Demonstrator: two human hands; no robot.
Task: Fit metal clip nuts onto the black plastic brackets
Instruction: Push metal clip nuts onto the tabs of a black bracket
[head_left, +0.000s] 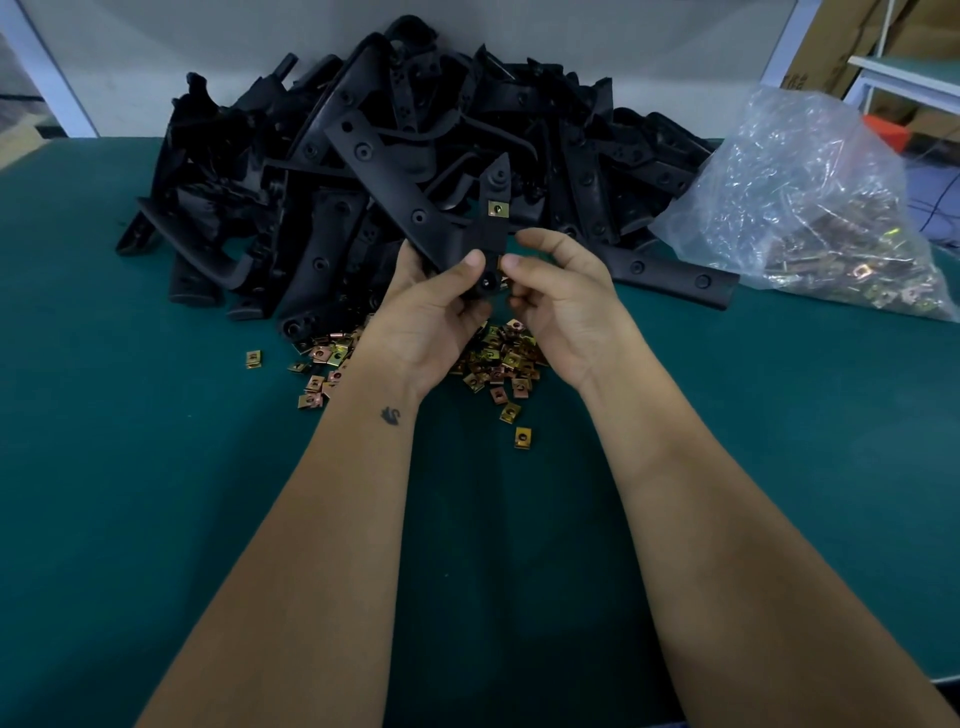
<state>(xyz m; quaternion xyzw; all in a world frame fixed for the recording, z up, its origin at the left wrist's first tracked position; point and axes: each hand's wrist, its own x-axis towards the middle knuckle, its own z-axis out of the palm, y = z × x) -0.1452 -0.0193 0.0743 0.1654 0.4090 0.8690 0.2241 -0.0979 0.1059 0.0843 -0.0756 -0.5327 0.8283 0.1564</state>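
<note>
Gripping a black bracket (415, 208), the left hand (431, 312) steadies it; the right hand (556, 296) pinches a clip nut (502, 263) at its edge.

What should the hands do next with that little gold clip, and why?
Probably push the clip nut sideways onto the bracket edge. The right hand pinches it right beside the bracket, which the left hand grips. One fitted clip already sits higher up, so this lower spot seems next.

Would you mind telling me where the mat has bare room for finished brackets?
Bare green mat lies left of the loose clip nuts, and right of them, below the plastic bag. Crowded: the bracket pile behind.
</note>
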